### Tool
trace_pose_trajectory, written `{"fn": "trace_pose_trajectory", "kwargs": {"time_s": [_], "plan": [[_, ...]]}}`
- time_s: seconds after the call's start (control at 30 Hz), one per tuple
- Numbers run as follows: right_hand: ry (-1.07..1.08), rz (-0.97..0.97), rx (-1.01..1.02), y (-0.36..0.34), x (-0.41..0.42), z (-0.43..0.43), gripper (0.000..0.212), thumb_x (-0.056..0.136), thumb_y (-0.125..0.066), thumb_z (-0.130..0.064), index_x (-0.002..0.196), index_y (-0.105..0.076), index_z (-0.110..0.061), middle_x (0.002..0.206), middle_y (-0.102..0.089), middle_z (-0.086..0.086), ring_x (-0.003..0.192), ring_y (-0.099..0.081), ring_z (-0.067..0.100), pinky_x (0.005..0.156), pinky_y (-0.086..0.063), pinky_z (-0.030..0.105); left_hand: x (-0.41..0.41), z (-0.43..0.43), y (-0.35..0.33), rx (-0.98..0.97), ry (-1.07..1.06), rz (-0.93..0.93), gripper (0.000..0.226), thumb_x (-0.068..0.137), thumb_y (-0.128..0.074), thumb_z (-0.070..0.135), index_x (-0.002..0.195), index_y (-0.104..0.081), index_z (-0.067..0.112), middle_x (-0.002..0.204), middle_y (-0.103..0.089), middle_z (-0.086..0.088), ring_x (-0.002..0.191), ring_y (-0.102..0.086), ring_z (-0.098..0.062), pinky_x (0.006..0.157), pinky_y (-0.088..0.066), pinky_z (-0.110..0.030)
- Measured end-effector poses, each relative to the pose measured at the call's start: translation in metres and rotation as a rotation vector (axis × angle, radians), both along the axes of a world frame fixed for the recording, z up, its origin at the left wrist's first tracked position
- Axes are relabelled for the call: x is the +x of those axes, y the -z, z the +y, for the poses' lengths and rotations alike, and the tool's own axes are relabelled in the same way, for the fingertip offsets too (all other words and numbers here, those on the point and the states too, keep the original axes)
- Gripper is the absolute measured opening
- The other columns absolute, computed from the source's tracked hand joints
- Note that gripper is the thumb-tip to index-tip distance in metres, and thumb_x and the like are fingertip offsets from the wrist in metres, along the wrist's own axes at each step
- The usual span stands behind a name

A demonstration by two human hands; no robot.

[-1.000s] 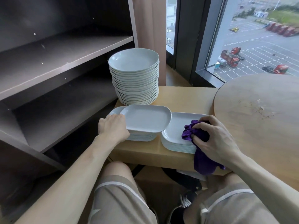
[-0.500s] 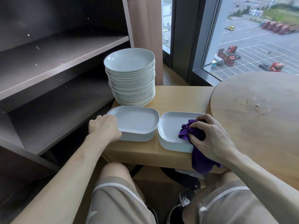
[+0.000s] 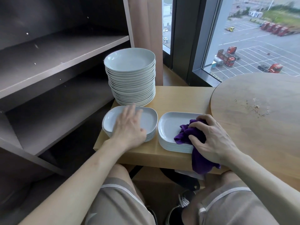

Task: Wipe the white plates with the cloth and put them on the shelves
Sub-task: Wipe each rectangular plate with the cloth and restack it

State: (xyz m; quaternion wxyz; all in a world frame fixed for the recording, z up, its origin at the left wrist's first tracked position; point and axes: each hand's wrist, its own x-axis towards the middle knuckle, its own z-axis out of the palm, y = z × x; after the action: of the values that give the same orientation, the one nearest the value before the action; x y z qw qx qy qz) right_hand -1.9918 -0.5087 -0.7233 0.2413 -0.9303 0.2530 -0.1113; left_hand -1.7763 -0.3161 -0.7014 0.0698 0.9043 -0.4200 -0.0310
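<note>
Filling the left of our view, a dark brown wooden shelving unit shows two bare boards, one above the other. On the right we see a round pale wooden tabletop, its surface scuffed, overlapping the right end of a low light-wood rectangular table that stands just beside the shelves. Behind both, a window looks out on a car park with red trucks.

At the back left of the low table we find a tall stack of round white plates. In front of it sit two shorter piles, side by side and almost touching: a left stack of rounded-square white plates and a right stack of rounded-square white plates.

A crumpled purple terry cloth lies in the top plate of the right stack, its tail hanging past the near edge of the table.

Our right hand has fingers and thumb curled round the cloth, bunching it against that plate. Our left hand is flat, palm down, fingers straight and slightly spread over the top plate of the left stack. The fingertips are blurred, so we cannot tell whether they press on it.
</note>
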Motion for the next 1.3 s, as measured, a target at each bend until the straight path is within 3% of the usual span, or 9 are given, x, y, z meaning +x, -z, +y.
{"fn": "trace_pose_trajectory", "kwargs": {"time_s": [0.1, 0.2, 0.3, 0.43, 0.67, 0.87, 1.0, 1.1, 1.3], "plan": [[-0.024, 0.100, -0.100, -0.003, -0.001, 0.002, 0.046, 0.092, -0.060, -0.052, 0.137, -0.056, -0.042, 0.157, -0.030, -0.007, 0.145, -0.031, 0.027, 0.112, -0.037, 0.049, -0.018, -0.006, 0.015, 0.046, 0.184, 0.198, 0.074, 0.097, -0.050, 0.042, 0.161, -0.011, 0.037, 0.172, 0.003, 0.000, 0.157, 0.001, -0.022, 0.127, -0.007, -0.044], [-0.045, 0.194, -0.164, -0.001, -0.002, 0.004, 0.048, 0.093, -0.057, -0.053, 0.140, -0.050, -0.044, 0.154, -0.027, -0.009, 0.135, -0.040, 0.029, 0.103, -0.044, 0.045, -0.017, -0.005, 0.025, 0.130, 0.210, 0.206, 0.071, 0.101, -0.041, 0.059, 0.159, -0.002, 0.048, 0.172, -0.001, -0.003, 0.157, 0.000, -0.023, 0.126, -0.007, -0.045], [-0.100, 0.204, -0.174, 0.001, 0.000, 0.004, 0.040, 0.095, -0.057, -0.047, 0.135, -0.056, -0.044, 0.149, -0.030, -0.012, 0.125, -0.043, 0.026, 0.102, -0.043, 0.039, -0.015, -0.010, 0.028, 0.173, 0.210, 0.159, 0.067, 0.101, -0.035, 0.065, 0.159, -0.011, 0.046, 0.171, -0.008, -0.006, 0.156, -0.002, -0.025, 0.124, -0.009, -0.046], [-0.108, 0.234, -0.231, 0.001, 0.006, 0.008, 0.031, 0.094, -0.057, -0.046, 0.124, -0.061, -0.044, 0.144, -0.036, -0.013, 0.120, -0.042, 0.024, 0.100, -0.043, 0.042, -0.016, -0.017, 0.027, 0.160, 0.187, 0.113, 0.066, 0.099, -0.042, 0.066, 0.158, -0.024, 0.042, 0.168, -0.020, -0.004, 0.152, -0.015, -0.029, 0.120, -0.021, -0.048], [-0.124, 0.272, -0.331, -0.001, 0.050, 0.034, 0.028, 0.094, -0.050, -0.053, 0.111, -0.057, -0.033, 0.128, -0.043, -0.012, 0.102, -0.043, 0.024, 0.079, -0.044, 0.040, -0.014, -0.019, 0.025, 0.111, 0.175, 0.158, 0.066, 0.096, -0.053, 0.064, 0.155, -0.034, 0.042, 0.166, -0.028, 0.007, 0.149, -0.024, -0.030, 0.116, -0.028, -0.047], [-0.052, 0.262, -0.317, 0.002, 0.091, 0.044, 0.028, 0.092, -0.057, -0.049, 0.115, -0.059, -0.034, 0.128, -0.045, -0.009, 0.111, -0.046, 0.027, 0.079, -0.039, 0.037, -0.013, -0.018, 0.025, 0.066, 0.191, 0.176, 0.055, 0.096, -0.054, 0.062, 0.147, -0.042, 0.044, 0.159, -0.038, 0.010, 0.144, -0.031, -0.029, 0.111, -0.032, -0.049], [0.024, 0.230, -0.324, 0.002, 0.108, 0.043, 0.031, 0.093, -0.054, -0.047, 0.120, -0.059, -0.033, 0.132, -0.046, -0.006, 0.110, -0.047, 0.028, 0.082, -0.040, 0.039, -0.013, -0.019, 0.027, 0.071, 0.182, 0.138, 0.066, 0.096, -0.049, 0.066, 0.154, -0.031, 0.039, 0.160, -0.038, 0.007, 0.148, -0.028, -0.032, 0.113, -0.031, -0.050], [0.079, 0.225, -0.298, 0.001, 0.116, 0.039, 0.031, 0.095, -0.053, -0.045, 0.122, -0.059, -0.032, 0.132, -0.045, -0.004, 0.113, -0.047, 0.028, 0.084, -0.042, 0.040, -0.014, -0.021, 0.028, 0.080, 0.172, 0.101, 0.069, 0.095, -0.045, 0.071, 0.152, -0.033, 0.034, 0.157, -0.041, 0.006, 0.146, -0.031, -0.032, 0.111, -0.033, -0.051], [0.148, 0.218, -0.297, 0.001, 0.117, 0.030, 0.029, 0.094, -0.054, -0.041, 0.118, -0.060, -0.027, 0.130, -0.046, -0.001, 0.110, -0.048, 0.030, 0.083, -0.044, 0.041, -0.018, -0.024, 0.034, 0.128, 0.145, 0.052, 0.072, 0.098, -0.035, 0.071, 0.158, -0.021, 0.033, 0.168, -0.023, 0.001, 0.152, -0.021, -0.035, 0.116, -0.028, -0.055]]}}
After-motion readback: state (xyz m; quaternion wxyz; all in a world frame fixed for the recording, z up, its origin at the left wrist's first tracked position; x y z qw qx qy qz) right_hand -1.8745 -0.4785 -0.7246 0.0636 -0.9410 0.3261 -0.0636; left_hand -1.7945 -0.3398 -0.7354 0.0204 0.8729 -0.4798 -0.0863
